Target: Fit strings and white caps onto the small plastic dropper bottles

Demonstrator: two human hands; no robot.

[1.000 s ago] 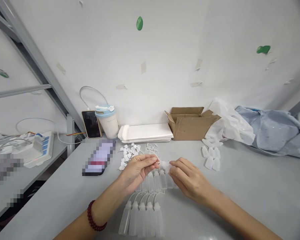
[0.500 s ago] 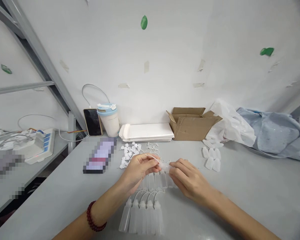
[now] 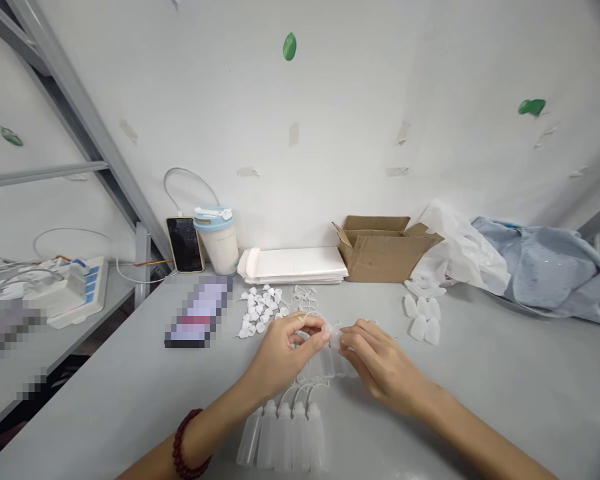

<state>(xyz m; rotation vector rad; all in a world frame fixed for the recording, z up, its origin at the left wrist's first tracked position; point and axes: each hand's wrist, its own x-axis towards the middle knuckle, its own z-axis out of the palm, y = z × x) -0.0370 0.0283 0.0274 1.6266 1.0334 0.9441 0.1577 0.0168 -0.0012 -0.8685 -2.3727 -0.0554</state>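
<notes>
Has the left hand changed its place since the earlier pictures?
Yes, slightly: the left hand has moved to the right, toward the right hand, judged against the cardboard box behind.

The grey surface (image 3: 500, 367) is smooth with a faint sheen. Near its front edge, the bottles (image 3: 284, 440) are smooth, translucent plastic; farther back, the small caps (image 3: 253, 311) look like opaque white plastic. Along the far edge, the box (image 3: 385, 259) is matt brown cardboard, the bag (image 3: 463, 253) thin, crinkled plastic, the blue bundle (image 3: 545, 270) creased cloth.
</notes>
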